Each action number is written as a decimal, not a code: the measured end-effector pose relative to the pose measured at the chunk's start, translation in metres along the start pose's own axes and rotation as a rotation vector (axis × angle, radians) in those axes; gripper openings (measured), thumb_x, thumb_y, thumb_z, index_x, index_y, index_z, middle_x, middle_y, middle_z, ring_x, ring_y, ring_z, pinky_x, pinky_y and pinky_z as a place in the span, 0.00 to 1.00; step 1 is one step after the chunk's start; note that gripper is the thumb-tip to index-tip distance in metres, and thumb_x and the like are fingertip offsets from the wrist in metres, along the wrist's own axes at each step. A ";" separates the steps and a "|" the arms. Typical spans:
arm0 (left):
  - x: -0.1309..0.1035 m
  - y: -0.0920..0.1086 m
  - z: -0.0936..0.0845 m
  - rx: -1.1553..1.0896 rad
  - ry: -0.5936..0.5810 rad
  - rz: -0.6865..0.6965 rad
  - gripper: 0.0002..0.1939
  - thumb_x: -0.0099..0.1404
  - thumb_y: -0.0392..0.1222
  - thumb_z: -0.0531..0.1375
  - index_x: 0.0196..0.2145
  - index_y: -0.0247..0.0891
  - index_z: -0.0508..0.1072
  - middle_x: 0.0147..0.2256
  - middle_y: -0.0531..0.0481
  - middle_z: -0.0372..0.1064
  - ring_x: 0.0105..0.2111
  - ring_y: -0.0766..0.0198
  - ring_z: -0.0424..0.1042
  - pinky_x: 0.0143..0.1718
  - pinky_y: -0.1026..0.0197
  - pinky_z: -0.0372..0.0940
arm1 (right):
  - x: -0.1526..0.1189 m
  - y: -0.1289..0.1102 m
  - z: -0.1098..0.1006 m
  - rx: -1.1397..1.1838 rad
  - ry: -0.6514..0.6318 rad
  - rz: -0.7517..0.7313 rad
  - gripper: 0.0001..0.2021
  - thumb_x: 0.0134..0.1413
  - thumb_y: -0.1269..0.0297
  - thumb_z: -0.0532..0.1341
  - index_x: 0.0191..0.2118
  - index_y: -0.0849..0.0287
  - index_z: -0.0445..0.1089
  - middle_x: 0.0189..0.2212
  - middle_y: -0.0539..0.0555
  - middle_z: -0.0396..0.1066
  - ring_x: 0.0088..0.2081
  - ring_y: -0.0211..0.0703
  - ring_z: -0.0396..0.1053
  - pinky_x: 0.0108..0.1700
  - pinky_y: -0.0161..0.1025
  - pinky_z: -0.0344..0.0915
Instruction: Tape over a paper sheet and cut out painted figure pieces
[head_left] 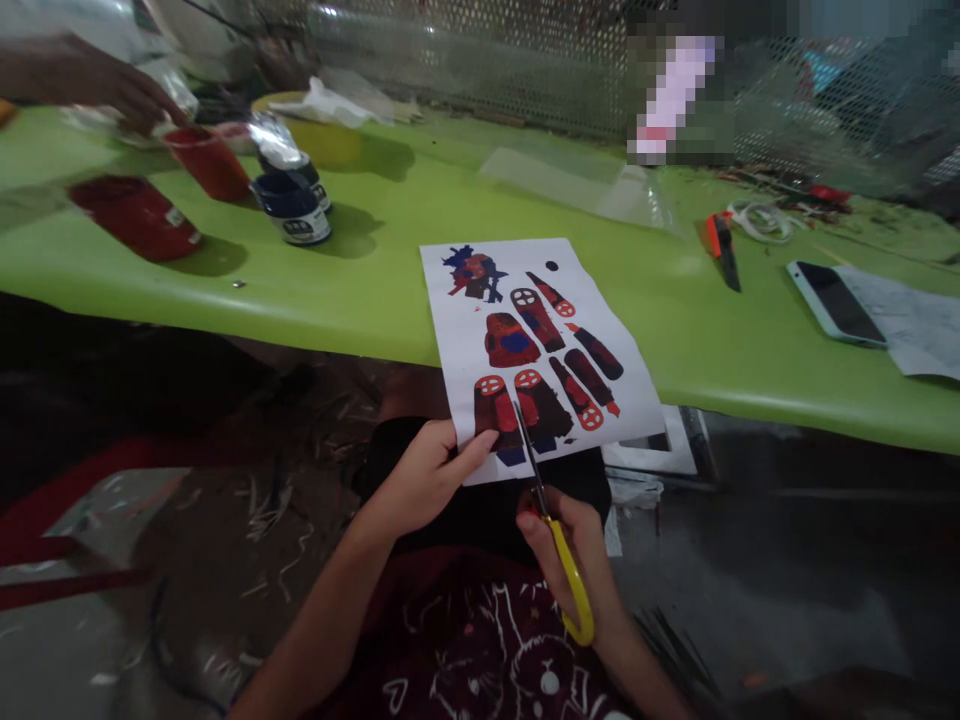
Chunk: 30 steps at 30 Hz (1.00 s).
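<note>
A white sheet of paper [465,345] with painted shapes in dark red, blue and orange lies partly on the green table and hangs over its front edge. My left hand [431,470] pinches the sheet's lower left edge, thumb on top. Yellow-handled scissors [574,590] are in my right hand [574,545], below the sheet's lower edge. The scissor blades point up and away, between two painted shapes near the bottom of the sheet. Part of my right hand's fingers is hidden behind the handles.
On the green table [420,200] at the left stand red cups [146,220] and dark blue jars [296,212]; another person's hand [112,90] reaches to one cup. At the right lie an orange cutter [721,250], a phone [836,305] and crumpled paper [922,320].
</note>
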<state>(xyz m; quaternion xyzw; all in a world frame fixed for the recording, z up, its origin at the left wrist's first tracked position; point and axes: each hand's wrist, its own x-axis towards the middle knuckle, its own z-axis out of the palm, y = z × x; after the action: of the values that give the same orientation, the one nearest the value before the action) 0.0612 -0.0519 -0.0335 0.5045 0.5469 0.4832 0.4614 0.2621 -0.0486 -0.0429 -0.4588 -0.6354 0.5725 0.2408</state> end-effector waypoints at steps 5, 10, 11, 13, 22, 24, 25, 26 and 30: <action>-0.001 0.002 0.000 -0.015 -0.005 -0.001 0.18 0.71 0.49 0.56 0.30 0.34 0.74 0.27 0.52 0.69 0.26 0.68 0.61 0.28 0.67 0.59 | -0.002 -0.002 -0.001 -0.010 -0.015 -0.011 0.21 0.60 0.43 0.62 0.31 0.59 0.66 0.20 0.44 0.54 0.22 0.34 0.48 0.22 0.33 0.47; -0.001 0.002 0.000 -0.013 -0.001 -0.013 0.18 0.70 0.49 0.56 0.28 0.35 0.72 0.27 0.51 0.69 0.26 0.68 0.61 0.25 0.67 0.57 | 0.004 -0.006 0.000 -0.024 0.009 -0.004 0.21 0.58 0.44 0.63 0.29 0.59 0.66 0.21 0.45 0.55 0.23 0.34 0.48 0.22 0.33 0.48; -0.001 0.001 0.000 -0.013 -0.001 -0.012 0.18 0.70 0.49 0.56 0.27 0.35 0.71 0.27 0.51 0.69 0.26 0.68 0.61 0.25 0.67 0.57 | 0.005 -0.006 0.000 -0.027 0.014 -0.010 0.22 0.58 0.44 0.63 0.28 0.60 0.66 0.22 0.46 0.56 0.24 0.34 0.48 0.22 0.33 0.48; -0.001 0.000 0.001 -0.018 -0.002 -0.008 0.19 0.70 0.49 0.56 0.26 0.36 0.69 0.27 0.52 0.69 0.26 0.68 0.60 0.25 0.67 0.57 | 0.007 -0.006 -0.001 -0.036 0.014 -0.025 0.22 0.59 0.45 0.63 0.27 0.60 0.65 0.22 0.47 0.56 0.25 0.35 0.49 0.23 0.34 0.49; -0.003 -0.001 0.001 -0.033 -0.018 -0.001 0.19 0.71 0.50 0.56 0.27 0.35 0.70 0.27 0.52 0.69 0.26 0.68 0.61 0.26 0.67 0.59 | 0.009 -0.007 0.000 0.033 -0.056 -0.033 0.19 0.60 0.45 0.63 0.35 0.59 0.69 0.19 0.45 0.57 0.21 0.35 0.51 0.22 0.33 0.52; -0.003 -0.001 0.001 -0.034 -0.015 -0.006 0.19 0.71 0.50 0.56 0.26 0.35 0.69 0.27 0.52 0.69 0.25 0.69 0.60 0.25 0.68 0.58 | 0.011 -0.010 0.001 0.044 -0.043 -0.041 0.20 0.61 0.45 0.62 0.36 0.60 0.71 0.23 0.49 0.63 0.24 0.36 0.55 0.26 0.34 0.58; -0.004 -0.001 0.000 -0.033 -0.014 -0.010 0.19 0.71 0.50 0.56 0.26 0.35 0.69 0.27 0.52 0.69 0.25 0.69 0.60 0.25 0.68 0.57 | 0.012 -0.011 0.001 0.040 -0.032 -0.044 0.20 0.61 0.44 0.61 0.36 0.60 0.72 0.25 0.50 0.65 0.25 0.37 0.56 0.27 0.35 0.59; -0.004 -0.001 0.000 -0.031 -0.012 -0.014 0.19 0.71 0.50 0.56 0.27 0.35 0.70 0.27 0.52 0.69 0.25 0.70 0.60 0.24 0.68 0.56 | 0.013 -0.011 0.000 0.032 -0.023 -0.044 0.21 0.60 0.44 0.62 0.36 0.60 0.73 0.25 0.51 0.66 0.26 0.38 0.57 0.28 0.35 0.60; -0.005 -0.002 0.001 -0.016 -0.006 -0.029 0.18 0.71 0.49 0.56 0.28 0.35 0.72 0.26 0.53 0.68 0.24 0.69 0.59 0.23 0.68 0.55 | 0.015 -0.007 -0.002 0.006 -0.010 -0.033 0.22 0.58 0.43 0.63 0.33 0.61 0.74 0.22 0.49 0.64 0.25 0.39 0.57 0.26 0.35 0.59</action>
<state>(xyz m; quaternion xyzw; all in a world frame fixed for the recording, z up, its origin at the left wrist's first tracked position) 0.0619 -0.0573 -0.0356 0.4943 0.5490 0.4794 0.4738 0.2546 -0.0342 -0.0387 -0.4446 -0.6426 0.5725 0.2484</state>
